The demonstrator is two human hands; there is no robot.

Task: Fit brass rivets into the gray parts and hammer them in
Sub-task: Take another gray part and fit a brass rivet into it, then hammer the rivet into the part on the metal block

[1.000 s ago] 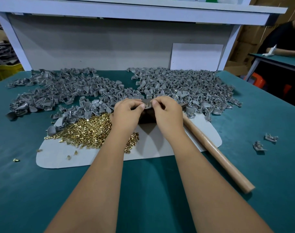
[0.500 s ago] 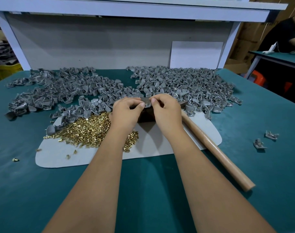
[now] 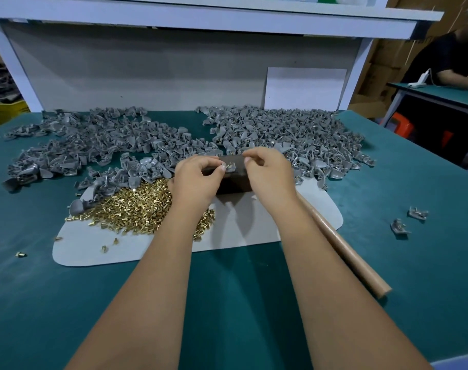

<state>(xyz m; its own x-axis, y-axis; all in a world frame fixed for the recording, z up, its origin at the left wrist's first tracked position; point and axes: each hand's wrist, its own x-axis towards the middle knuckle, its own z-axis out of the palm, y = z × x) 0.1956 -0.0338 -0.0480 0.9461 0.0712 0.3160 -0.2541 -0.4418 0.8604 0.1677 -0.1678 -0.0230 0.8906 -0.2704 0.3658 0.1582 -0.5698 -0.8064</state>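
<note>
Head view: left hand (image 3: pixel 198 177) pinches gray part (image 3: pixel 230 166) on dark block (image 3: pixel 231 180), brass rivet (image 3: pixel 229 164) poking up from it. Right hand (image 3: pixel 267 174) – fingers curled at part's far edge, whether it grips cannot tell. Rivet pile (image 3: pixel 136 209) just left, hammer handle (image 3: pixel 342 247) lies right on desk (image 3: pixel 227 303). Judgement – seat rivet upright, square in hole, part flat on block, before reaching for hammer.

Both forearms are bare from the bottom edge of the view up to the wrists, with no sleeve, glove or watch on them. The left hand (image 3: pixel 198 174) and right hand (image 3: pixel 267 169) carry no rings, as far as the curled fingers (image 3: pixel 222 168) let one see.
</note>
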